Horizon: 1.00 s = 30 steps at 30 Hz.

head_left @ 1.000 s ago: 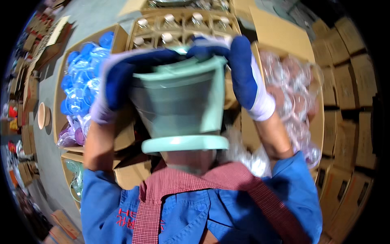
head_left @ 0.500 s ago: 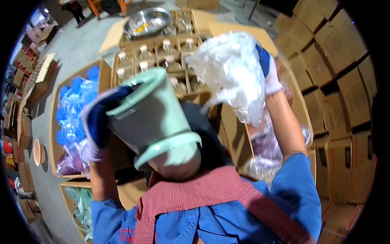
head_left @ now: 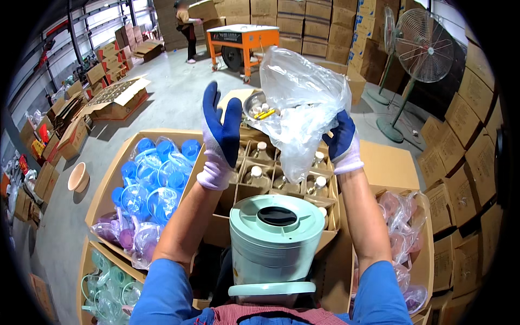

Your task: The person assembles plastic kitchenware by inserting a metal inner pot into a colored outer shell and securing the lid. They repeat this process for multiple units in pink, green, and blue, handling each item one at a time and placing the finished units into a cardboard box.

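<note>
Head view: on the floor at far left, a peach tub (head_left: pixel 78 177). Nearer the body, a carton (head_left: pixel 85 271) of clear green pieces (head_left: pixel 111 290). Just beyond it, another carton (head_left: pixel 99 203) with blue pieces (head_left: pixel 162 203) in clear wrap, purple pieces (head_left: pixel 135 235) at its near end.

Left hand (head_left: pixel 221 132), in a blue-and-lilac glove, is raised above that carton's right edge; fingers open, pointing up, holding nothing, apart from the bag.

Centre: divided carton (head_left: pixel 216 230) of clear bottles (head_left: pixel 255 177) with white caps. Metal bowl (head_left: pixel 248 106) beyond, yellow items in it, partly hidden. Farther back, a person (head_left: pixel 187 32) near an orange machine (head_left: pixel 242 40).

Green container (head_left: pixel 271 254) is between the forearms, close to the chest, dark round opening in its top; cannot tell what it rests on. Clear bag (head_left: pixel 314 116) hangs above the bottles, loose and crumpled. Right hand (head_left: pixel 342 142), gloved alike, has its fingers closed on the bag's right side.

Right: carton (head_left: pixel 387 162) of wrapped pink pieces (head_left: pixel 398 230), standing fans (head_left: pixel 425 49) behind, stacked cartons (head_left: pixel 460 141) along the edge.
</note>
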Tool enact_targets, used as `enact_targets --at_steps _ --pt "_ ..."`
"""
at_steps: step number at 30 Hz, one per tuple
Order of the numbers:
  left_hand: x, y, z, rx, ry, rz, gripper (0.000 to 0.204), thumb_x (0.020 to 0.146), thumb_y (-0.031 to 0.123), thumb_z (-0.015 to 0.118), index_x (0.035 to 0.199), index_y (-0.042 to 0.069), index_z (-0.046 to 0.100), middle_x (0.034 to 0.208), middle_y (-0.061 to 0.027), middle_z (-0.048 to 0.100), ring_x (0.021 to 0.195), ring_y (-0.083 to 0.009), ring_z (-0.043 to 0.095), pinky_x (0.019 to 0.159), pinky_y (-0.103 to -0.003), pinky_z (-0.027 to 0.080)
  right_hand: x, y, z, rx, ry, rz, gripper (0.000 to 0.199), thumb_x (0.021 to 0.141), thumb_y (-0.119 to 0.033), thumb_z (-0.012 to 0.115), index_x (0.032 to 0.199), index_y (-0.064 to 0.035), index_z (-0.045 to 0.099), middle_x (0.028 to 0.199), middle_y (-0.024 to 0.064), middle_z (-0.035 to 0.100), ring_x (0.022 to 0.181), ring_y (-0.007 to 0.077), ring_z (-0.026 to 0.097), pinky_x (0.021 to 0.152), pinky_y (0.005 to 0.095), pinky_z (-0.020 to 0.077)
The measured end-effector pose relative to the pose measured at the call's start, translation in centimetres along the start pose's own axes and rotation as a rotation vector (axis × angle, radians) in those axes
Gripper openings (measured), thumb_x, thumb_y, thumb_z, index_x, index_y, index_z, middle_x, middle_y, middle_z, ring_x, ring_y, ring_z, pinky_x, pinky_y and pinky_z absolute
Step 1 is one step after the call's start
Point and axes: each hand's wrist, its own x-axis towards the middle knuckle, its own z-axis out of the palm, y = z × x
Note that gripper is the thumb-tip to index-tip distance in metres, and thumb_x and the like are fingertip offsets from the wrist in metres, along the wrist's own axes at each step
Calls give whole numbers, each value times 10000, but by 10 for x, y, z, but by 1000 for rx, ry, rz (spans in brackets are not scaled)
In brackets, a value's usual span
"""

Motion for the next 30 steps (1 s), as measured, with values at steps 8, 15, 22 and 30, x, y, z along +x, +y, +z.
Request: enact_targets --at_steps 8,15,22,30 --pt "57 -81 -22 -3 -442 -563 296 898 108 640 1152 -44 624 1044 -49 669 934 -170 615 854 -292 476 18 48 -84 -26 -220 371 352 963 -208 569 1251 -6 590 1085 58 683 970 156 654 877 285 521" --pt "48 -85 -34 -195 -17 -270 132 908 116 667 1000 23 645 847 -33 657 727 -115 599 658 -260 490 -2 21 -91 -518 165 -328 282 994 -233 510 1114 -5 626 984 36 640 922 135 602 825 295 495" --pt "2 5 31 222 -222 -38 121 924 94 632 988 -2 667 1036 -33 648 902 -121 611 815 -243 479 -36 34 -15 -839 36 -528 381 946 -68 569 1303 57 518 1154 85 644 1022 160 598 935 332 476" --pt "21 -15 -6 -267 -183 -123 211 851 43 654 1055 12 609 870 -20 630 700 -118 577 594 -238 456 -57 -20 -96 -666 246 -435 264 990 -228 547 1089 3 630 855 43 649 697 78 537 637 248 440"
